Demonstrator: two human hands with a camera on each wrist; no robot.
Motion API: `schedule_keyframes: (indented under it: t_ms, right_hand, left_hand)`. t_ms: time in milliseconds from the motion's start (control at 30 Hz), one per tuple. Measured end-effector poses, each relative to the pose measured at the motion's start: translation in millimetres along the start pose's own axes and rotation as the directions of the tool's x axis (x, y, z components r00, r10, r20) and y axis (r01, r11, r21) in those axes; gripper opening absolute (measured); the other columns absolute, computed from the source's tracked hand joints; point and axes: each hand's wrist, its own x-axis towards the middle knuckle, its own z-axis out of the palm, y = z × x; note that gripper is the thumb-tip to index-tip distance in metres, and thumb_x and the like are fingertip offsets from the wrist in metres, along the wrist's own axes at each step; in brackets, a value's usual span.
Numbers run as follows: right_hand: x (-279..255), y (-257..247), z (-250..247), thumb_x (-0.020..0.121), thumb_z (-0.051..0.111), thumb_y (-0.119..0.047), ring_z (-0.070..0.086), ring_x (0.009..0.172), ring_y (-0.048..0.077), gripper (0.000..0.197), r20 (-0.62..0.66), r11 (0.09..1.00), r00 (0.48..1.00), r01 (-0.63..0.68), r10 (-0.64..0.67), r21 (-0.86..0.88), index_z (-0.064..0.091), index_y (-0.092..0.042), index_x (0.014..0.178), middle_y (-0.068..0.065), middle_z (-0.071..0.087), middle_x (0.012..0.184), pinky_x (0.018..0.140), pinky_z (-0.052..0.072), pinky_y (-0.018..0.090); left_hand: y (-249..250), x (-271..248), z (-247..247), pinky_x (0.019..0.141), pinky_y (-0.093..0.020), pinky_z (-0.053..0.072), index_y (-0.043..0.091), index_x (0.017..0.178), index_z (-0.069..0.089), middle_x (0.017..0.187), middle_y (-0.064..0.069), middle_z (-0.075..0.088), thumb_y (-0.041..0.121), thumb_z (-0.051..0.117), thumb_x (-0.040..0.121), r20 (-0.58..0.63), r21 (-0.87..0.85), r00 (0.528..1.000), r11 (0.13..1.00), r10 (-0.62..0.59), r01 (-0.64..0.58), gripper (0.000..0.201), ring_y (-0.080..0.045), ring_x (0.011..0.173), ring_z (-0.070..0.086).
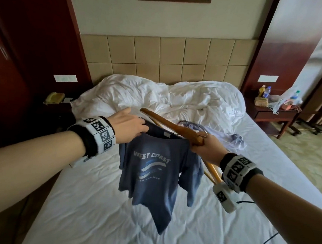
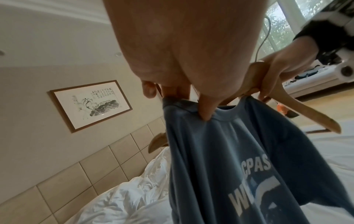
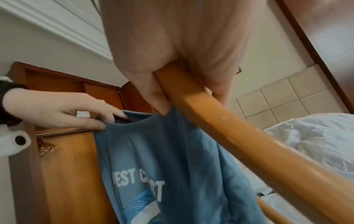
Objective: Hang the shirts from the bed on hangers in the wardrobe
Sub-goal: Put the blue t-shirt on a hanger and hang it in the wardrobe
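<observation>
Our two forearms reach out over the near part of the bed (image 1: 95, 213), and between them we hold a blue shirt (image 1: 155, 177) in the air above the white sheet. Our left hand (image 1: 129, 127) pinches the collar of the shirt on its left side, the fingers curled into the neck opening. Our right hand (image 1: 204, 148) is closed around a wooden hanger (image 1: 177, 127), and in the right wrist view its fingertips also catch the right edge of the collar. So the shirt hangs from both hands, its print facing us, and its hem does not touch the bed.

We judge that the step in hand is to put the hanger inside the shirt. It is not yet in: one arm points to the far left behind the collar, the other comes down toward us at the right.

For the next move we must keep the neck open with the left hand and pass one arm of the hanger through it, then the other, without stretching the collar.

On the far side of the bed, beside the crumpled duvet (image 1: 177, 96), lies a pale lilac garment (image 1: 230, 137), probably the next shirt. The wardrobe (image 3: 72, 166) shows only in the right wrist view, behind the shirt.
</observation>
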Motion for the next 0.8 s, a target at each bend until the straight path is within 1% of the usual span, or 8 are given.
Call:
schedule_keyframes:
  t_ms: [100,200,300,367,467,533,633,800]
  right_hand:
    - [-2.1,1.1,3.9,0.078,0.068,-0.007,0.060,0.087,0.029,0.016,-0.010,0.999,1.000,0.006,-0.006,0.044,0.061,-0.005,0.092,0.013,0.065,0.092,0.071,0.043,0.033]
    - [-4.0,4.8,5.1,0.076,0.069,-0.002,0.058,0.085,0.026,0.021,-0.016,0.992,0.999,0.039,-0.038,0.120,0.056,-0.019,0.078,0.009,0.060,0.089,0.070,0.039,0.031]
    - [-4.0,8.4,5.7,0.072,0.071,-0.011,0.059,0.088,0.025,0.019,-0.028,0.986,0.998,0.056,-0.053,0.158,0.059,-0.016,0.085,0.005,0.061,0.092,0.074,0.043,0.035]
    - [-2.2,12.5,6.2,0.066,0.071,-0.022,0.060,0.092,0.025,0.028,-0.067,0.982,0.996,0.071,-0.060,0.178,0.061,-0.012,0.090,0.005,0.061,0.098,0.079,0.046,0.037]
    - [-3.5,11.1,-1.5,0.076,0.075,-0.008,0.060,0.085,0.022,0.013,-0.153,0.928,0.988,0.063,-0.006,0.368,0.065,-0.015,0.081,0.005,0.063,0.092,0.078,0.046,0.036]
    - [-7.0,5.4,-13.8,0.085,0.070,-0.005,0.063,0.077,0.016,0.016,-0.156,0.830,0.988,0.082,0.006,0.552,0.069,-0.021,0.082,0.003,0.068,0.081,0.078,0.048,0.032]
    - [-9.7,-10.0,-34.1,0.090,0.064,-0.001,0.062,0.073,0.023,0.016,-0.202,0.612,0.979,0.181,-0.035,0.770,0.071,-0.014,0.095,0.011,0.066,0.075,0.080,0.050,0.042]
    - [-13.2,-43.4,-52.4,0.092,0.060,0.001,0.058,0.080,0.028,0.015,-0.248,0.302,0.954,0.290,-0.169,0.908,0.068,-0.011,0.097,0.008,0.060,0.081,0.080,0.043,0.047]
  left_hand:
    - [4.2,5.3,-2.7,0.075,-0.031,0.023,0.029,0.110,0.055,0.110,0.010,0.053,0.029,0.039,0.102,0.012,-0.028,1.000,1.000,0.002,-0.002,0.017,-0.015,0.090,0.060]
    - [7.5,8.0,-7.3,0.076,-0.031,0.027,0.028,0.112,0.057,0.111,0.007,0.052,0.028,0.042,0.102,0.053,-0.051,0.999,0.999,-0.004,0.007,0.018,-0.016,0.088,0.059]
    - [8.7,10.0,-11.5,0.080,-0.032,0.028,0.029,0.114,0.058,0.113,0.007,0.051,0.030,0.043,0.101,0.093,-0.073,0.996,0.997,-0.012,0.019,0.020,-0.016,0.091,0.058]
    - [9.6,11.7,-12.9,0.080,-0.032,0.025,0.031,0.114,0.059,0.115,0.007,0.050,0.031,0.044,0.101,0.109,-0.068,0.994,0.998,-0.012,0.020,0.020,-0.016,0.091,0.058]
    - [11.1,14.8,-12.8,0.080,-0.033,0.023,0.033,0.113,0.060,0.118,0.006,0.047,0.032,0.045,0.100,0.126,-0.060,0.992,0.998,-0.009,0.017,0.019,-0.018,0.091,0.059]
    - [12.7,17.5,-14.0,0.084,-0.034,0.028,0.033,0.113,0.060,0.118,0.005,0.047,0.032,0.044,0.101,0.149,-0.057,0.989,0.998,-0.009,0.018,0.020,-0.019,0.095,0.059]
    - [15.8,22.8,-15.6,0.090,-0.034,0.031,0.032,0.112,0.060,0.117,0.004,0.047,0.033,0.044,0.102,0.190,-0.049,0.982,0.999,-0.004,0.014,0.019,-0.020,0.099,0.058]
    - [14.8,27.6,-6.6,0.081,-0.031,0.032,0.031,0.104,0.063,0.106,0.005,0.047,0.036,0.048,0.100,0.169,-0.125,0.985,0.992,0.030,-0.009,0.017,-0.021,0.096,0.060]
